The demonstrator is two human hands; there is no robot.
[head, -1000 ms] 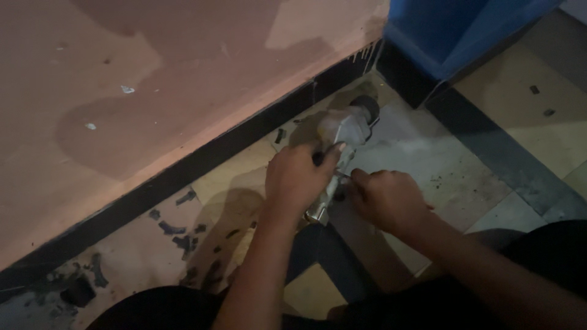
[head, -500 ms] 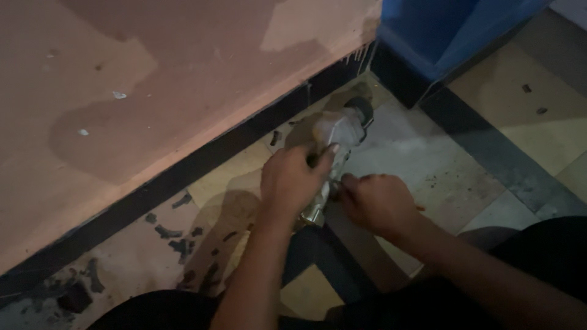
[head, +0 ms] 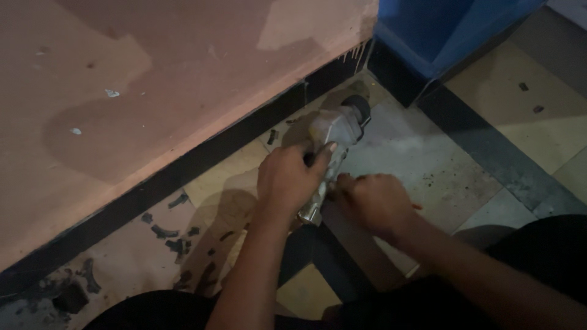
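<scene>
My left hand [head: 287, 180] wrapped tight round grey metal power tool [head: 333, 137], tool lying on tiled floor [head: 428, 165] near black skirting [head: 202, 159]. My right hand [head: 373, 201] fisted beside tool's lower end; hold unclear.

Dim room: pink wall [head: 153, 79] with black skirting [head: 202, 156], worn tiled floor [head: 428, 165], blue cabinet [head: 440, 30].

The left hand [head: 287, 180] covers the middle of the grey metal power tool [head: 335, 131]; the blue box [head: 440, 30] is cut off by the top edge.
</scene>
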